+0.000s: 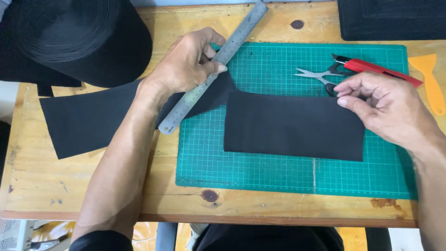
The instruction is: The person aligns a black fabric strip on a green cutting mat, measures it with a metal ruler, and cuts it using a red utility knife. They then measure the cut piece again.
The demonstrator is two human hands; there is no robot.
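1. Up at eleven o'clock of the green cutting mat (288, 172), the left hand (186, 65) pinches a steel ruler (211, 69) between thumb and fingers, slanting it over black fabric (93, 118).
2. Centrally, a cut black rectangle (292, 125) lies flat on the mat.
3. At its two o'clock corner, the right hand (385, 104) touches it, fingers loosely curled together.
4. Scissors (320, 75), a red knife (381, 69) and an orange scraper (429, 79) lie at one o'clock.
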